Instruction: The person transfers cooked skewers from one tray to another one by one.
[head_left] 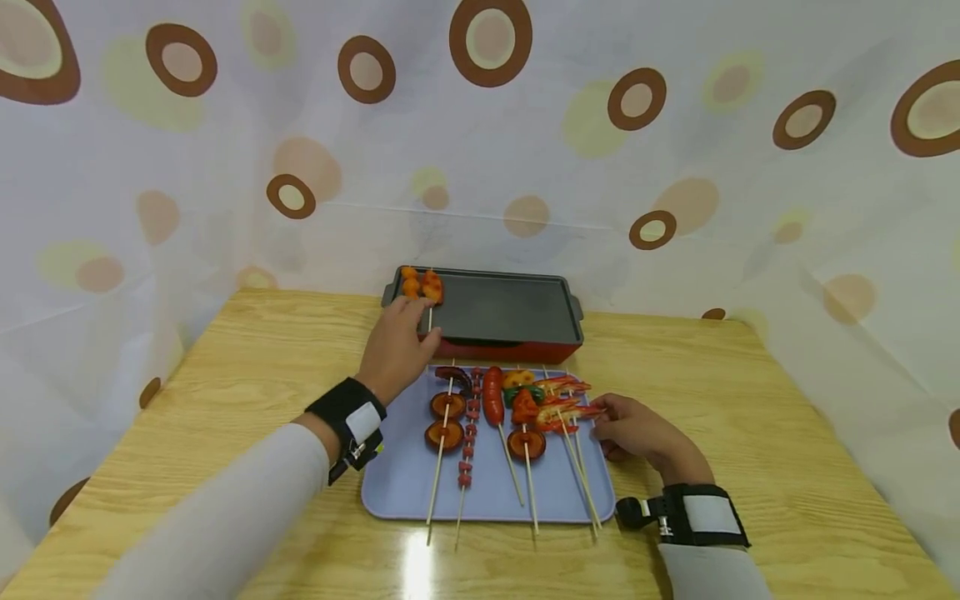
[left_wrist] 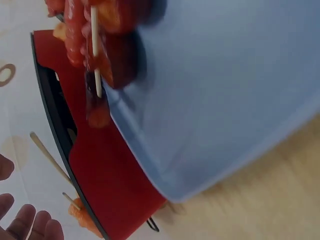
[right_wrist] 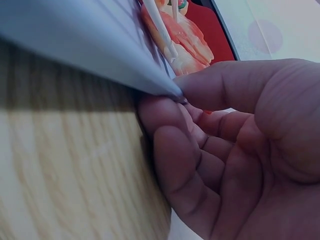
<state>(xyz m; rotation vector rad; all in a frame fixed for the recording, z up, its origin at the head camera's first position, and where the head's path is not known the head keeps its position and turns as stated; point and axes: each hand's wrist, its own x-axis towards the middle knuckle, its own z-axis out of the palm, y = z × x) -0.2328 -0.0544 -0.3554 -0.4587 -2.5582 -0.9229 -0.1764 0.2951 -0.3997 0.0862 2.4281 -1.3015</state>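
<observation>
My left hand (head_left: 397, 346) hovers over the left end of a dark grill pan (head_left: 502, 308) with a red base. Its fingers look loose and apart in the left wrist view, holding nothing. Close by its fingertips, two skewers lie on the pan: one with orange balls (head_left: 409, 284), one with a browned orange piece (head_left: 432, 286). My right hand (head_left: 645, 433) pinches the right rim of a pale blue tray (right_wrist: 100, 55), thumb above and curled fingers below. Several toy food skewers lie on that tray, among them a sausage (head_left: 492, 396) and shrimp (head_left: 558, 412).
Mushroom slices (head_left: 444, 435), a thin skewer of small red pieces (head_left: 470, 429) and an octopus tentacle (head_left: 452, 377) occupy the tray's left half. Stick ends overhang its front edge. Behind the wooden table (head_left: 300, 350) hangs a patterned curtain (head_left: 480, 167).
</observation>
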